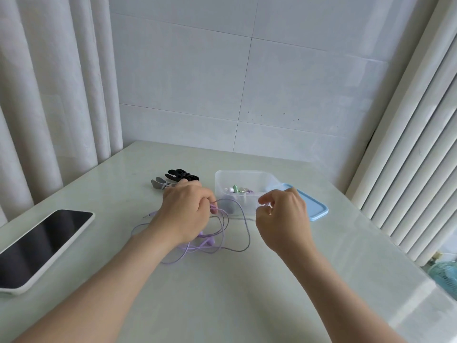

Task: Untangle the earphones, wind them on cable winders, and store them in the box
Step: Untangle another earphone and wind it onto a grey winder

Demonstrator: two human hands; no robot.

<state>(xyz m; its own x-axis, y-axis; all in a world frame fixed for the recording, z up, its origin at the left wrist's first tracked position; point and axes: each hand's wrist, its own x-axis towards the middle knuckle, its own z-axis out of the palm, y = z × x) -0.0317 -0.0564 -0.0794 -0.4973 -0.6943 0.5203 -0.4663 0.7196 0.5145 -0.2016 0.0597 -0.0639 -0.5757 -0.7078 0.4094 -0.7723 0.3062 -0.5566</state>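
Purple earphones (210, 243) lie in a loose tangle on the table, their jack plug pointing left. My left hand (185, 209) pinches a part of the purple cable just above the tangle. My right hand (282, 214) holds another stretch of the same cable between thumb and fingers, in front of the box. The clear plastic box (247, 174) stands behind my hands with wound earphones inside. Black and grey cable winders (181, 175) lie beyond my left hand.
A light blue lid (314, 206) leans beside the box on its right. A tablet (42, 246) with a dark screen lies at the left edge of the table. Curtains hang at left, a white slatted panel at right, a tiled wall behind.
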